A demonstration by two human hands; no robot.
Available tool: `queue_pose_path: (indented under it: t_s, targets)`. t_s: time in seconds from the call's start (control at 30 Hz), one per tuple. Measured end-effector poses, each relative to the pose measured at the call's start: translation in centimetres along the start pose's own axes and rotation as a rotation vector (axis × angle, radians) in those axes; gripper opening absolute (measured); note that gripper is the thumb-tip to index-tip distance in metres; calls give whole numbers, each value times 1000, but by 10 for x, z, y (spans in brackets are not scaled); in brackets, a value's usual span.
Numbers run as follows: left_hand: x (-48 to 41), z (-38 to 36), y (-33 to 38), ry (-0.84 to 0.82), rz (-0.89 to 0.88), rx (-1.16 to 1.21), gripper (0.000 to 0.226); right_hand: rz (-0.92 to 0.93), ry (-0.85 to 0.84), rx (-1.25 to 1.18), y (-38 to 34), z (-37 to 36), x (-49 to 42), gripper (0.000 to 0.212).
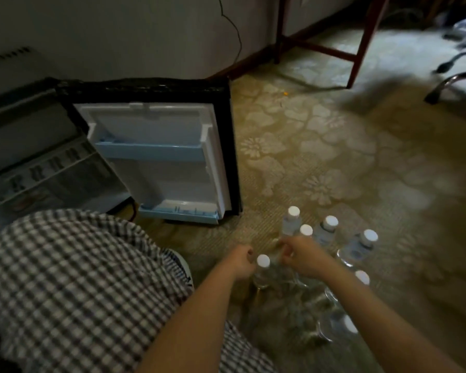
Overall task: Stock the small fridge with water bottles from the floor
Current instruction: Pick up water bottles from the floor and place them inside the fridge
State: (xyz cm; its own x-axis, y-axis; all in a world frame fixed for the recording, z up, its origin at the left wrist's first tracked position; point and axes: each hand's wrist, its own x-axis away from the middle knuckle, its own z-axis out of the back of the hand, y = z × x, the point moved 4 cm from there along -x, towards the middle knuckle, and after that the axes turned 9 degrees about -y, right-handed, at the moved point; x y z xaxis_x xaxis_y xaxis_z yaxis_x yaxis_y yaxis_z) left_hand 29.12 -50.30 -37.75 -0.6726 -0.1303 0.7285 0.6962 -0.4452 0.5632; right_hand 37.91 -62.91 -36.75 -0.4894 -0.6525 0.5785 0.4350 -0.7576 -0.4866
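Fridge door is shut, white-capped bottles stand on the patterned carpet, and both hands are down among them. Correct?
Not quite: the head view shows the fridge door swung open, its shelves bare. The bottles do stand on the carpet, with the left hand and right hand among them.

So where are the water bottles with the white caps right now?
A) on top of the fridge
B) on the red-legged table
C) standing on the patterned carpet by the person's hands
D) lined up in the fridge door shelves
C: the water bottles stand grouped on the carpet, with the left hand and right hand among them, while the open fridge door shelves hold none.
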Motion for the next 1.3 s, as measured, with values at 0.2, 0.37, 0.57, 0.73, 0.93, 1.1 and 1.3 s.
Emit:
queue_pose_path:
  t_s: [0.2,0.37,0.57,0.73,0.93,1.1,1.3]
  targets:
    - [-20,-35,-13,-55,39,122,48,-51,-30,14,13,-51,-33,36]
    - [-31,-43,-19,-60,67,147,57,-68,19,0,15,-71,-57,30]
    - [-30,-42,-18,-88,48,174,62,-28,64,-41,17,-72,-63,32]
    - [-24,-36,-1,-27,-57,256,66,103,244,-198,5,-32,-43,15]
    - [-11,-16,29,142,-276,365,74,266,413,-277,-34,41,-2,22]
    - [20,19,53,334,-497,464,54,396,519,-277,-74,99,32,23]
    - [64,68,75,447,-514,304,62,493,589,-302,-121,139,67,22]
